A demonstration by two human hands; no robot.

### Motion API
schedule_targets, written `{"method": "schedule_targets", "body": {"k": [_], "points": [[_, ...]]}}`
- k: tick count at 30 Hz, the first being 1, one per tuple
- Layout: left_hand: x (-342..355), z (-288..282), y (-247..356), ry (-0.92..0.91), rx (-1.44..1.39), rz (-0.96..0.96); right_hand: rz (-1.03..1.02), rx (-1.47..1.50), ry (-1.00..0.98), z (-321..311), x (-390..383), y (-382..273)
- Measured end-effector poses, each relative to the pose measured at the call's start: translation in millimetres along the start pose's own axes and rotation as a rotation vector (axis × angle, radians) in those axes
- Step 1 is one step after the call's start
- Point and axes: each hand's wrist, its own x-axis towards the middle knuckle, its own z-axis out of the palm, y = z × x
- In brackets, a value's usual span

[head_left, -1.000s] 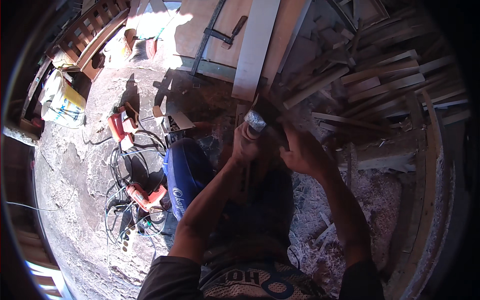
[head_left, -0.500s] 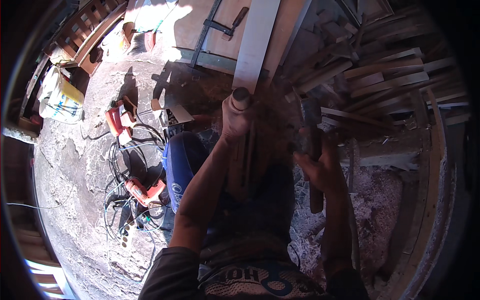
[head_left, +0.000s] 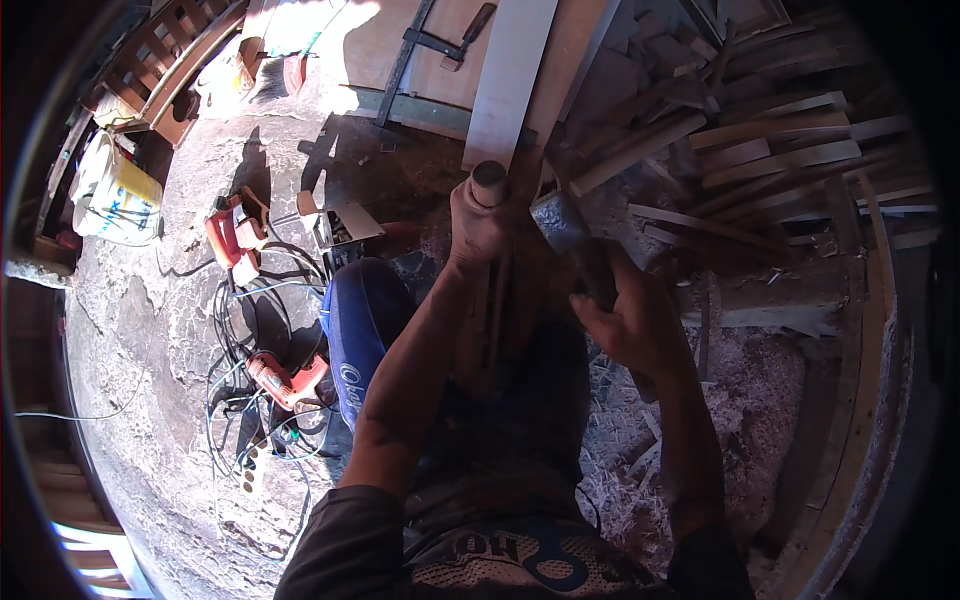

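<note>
My left hand (head_left: 478, 232) is closed round an upright chisel (head_left: 489, 178). Its round butt shows above my fist, while its blade is hidden. My right hand (head_left: 632, 318) grips the dark handle of a hammer (head_left: 560, 221). The hammer's worn grey head is just to the right of the chisel, slightly lower in the picture and apart from it. Beneath my left fist, a narrow length of wood (head_left: 484, 318) runs between my legs in deep shadow.
A pale board (head_left: 512, 80) and a bar clamp (head_left: 450, 45) lie ahead. Wood offcuts (head_left: 780, 150) are piled at the right, with shavings (head_left: 740, 420) nearer me. At the left are a red drill (head_left: 285, 380), another red power tool (head_left: 232, 238), tangled cables, an open box (head_left: 352, 223) and a bucket (head_left: 118, 190).
My right hand has swung the hammer's head left and nearer to the chisel, its handle now tilted. My left hand has shifted only slightly, still round the chisel.
</note>
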Motion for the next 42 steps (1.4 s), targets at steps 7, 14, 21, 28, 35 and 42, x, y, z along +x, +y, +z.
{"method": "schedule_targets", "body": {"k": [7, 14, 21, 28, 35, 42], "points": [[4, -3, -11, -0.055, -0.132, 0.012, -0.094, -0.024, -0.006, -11, 13, -14], [11, -2, -33, -0.082, 0.128, 0.325, -0.285, -0.146, 0.013, -14, 31, -27], [17, 14, -21, -0.127, 0.113, 0.315, -0.190, -0.627, -0.242, -15, 69, -21], [-3, 8, -45, -0.095, -0.049, -0.206, -0.325, -0.379, 0.034, -33, 66, -52], [0, 5, -49, -0.154, 0.039, 0.128, -0.255, -0.515, -0.203, -27, 67, -30], [-6, -6, -22, -0.325, -0.038, -0.018, -0.220, -0.474, -0.120, -5, 57, -4]]}}
